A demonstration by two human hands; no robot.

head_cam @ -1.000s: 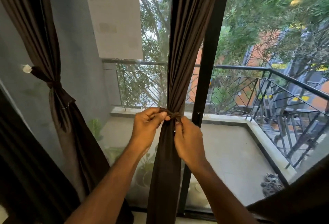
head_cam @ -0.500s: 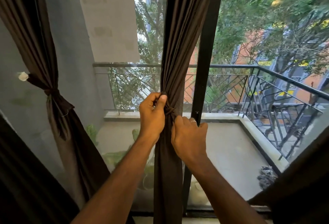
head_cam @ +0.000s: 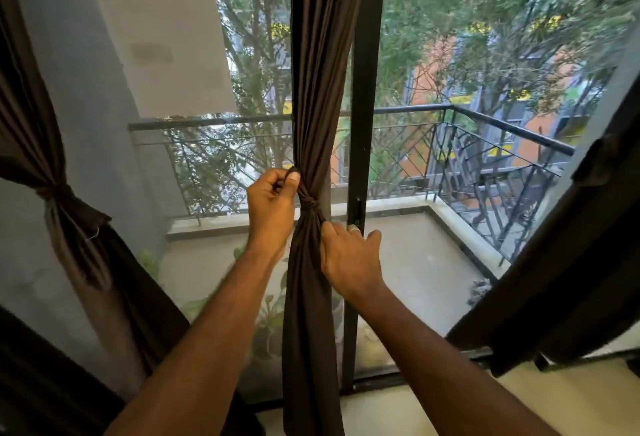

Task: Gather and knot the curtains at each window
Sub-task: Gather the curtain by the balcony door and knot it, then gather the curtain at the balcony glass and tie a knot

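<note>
A dark brown curtain (head_cam: 320,65) hangs gathered in front of the black window frame (head_cam: 363,96), cinched at mid height by a small knot (head_cam: 309,203). My left hand (head_cam: 271,207) is curled at the curtain's left side and pinches a dark tie end between thumb and fingers just above the knot. My right hand (head_cam: 349,255) sits just below the knot on the right side, its fingertips on the fabric and the other fingers spread. A second brown curtain (head_cam: 65,214) at the left is tied back with its own knot.
Another dark curtain (head_cam: 568,255) hangs at the right edge. Beyond the glass lie a balcony floor, a black metal railing (head_cam: 485,117), a grey wall (head_cam: 104,89) and trees. Potted plants (head_cam: 270,318) stand low behind the pane.
My left hand has shifted up and left, drawing the tie end out from the knot. My right hand has slid below the knot and its fingers have spread. The view has tilted.
</note>
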